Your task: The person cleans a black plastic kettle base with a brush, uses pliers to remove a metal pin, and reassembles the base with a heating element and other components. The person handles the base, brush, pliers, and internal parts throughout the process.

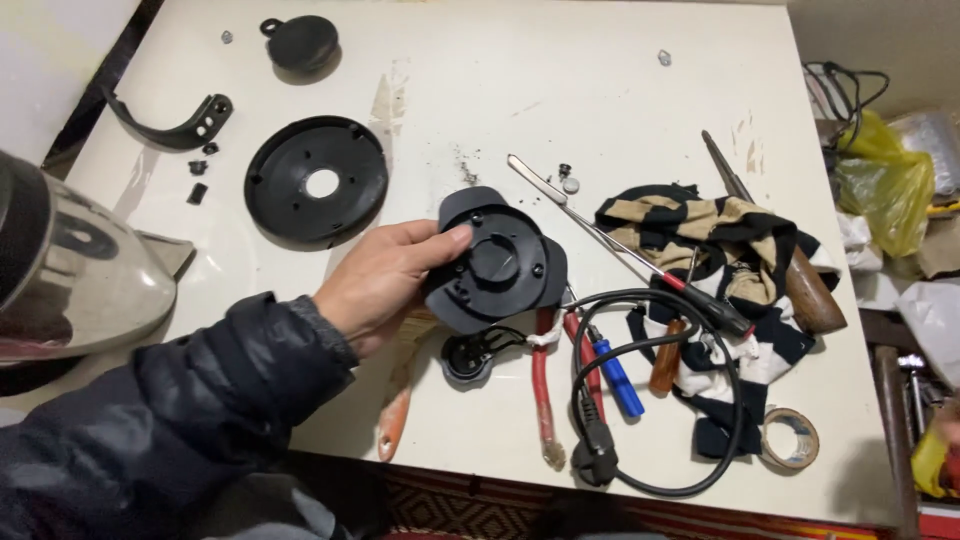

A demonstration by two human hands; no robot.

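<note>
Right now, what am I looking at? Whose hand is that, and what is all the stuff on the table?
The camera sits on a person's head, looking down at a white table. Their left hand, in a dark puffy sleeve, holds a black round plastic part. The right hand is out of view. On the table lie a flat black plastic ring with a hole, a long red-handled screwdriver, a black power cord with a plug, a striped cloth and a roll of tape. A shiny metal kettle body stands at the left.
</note>
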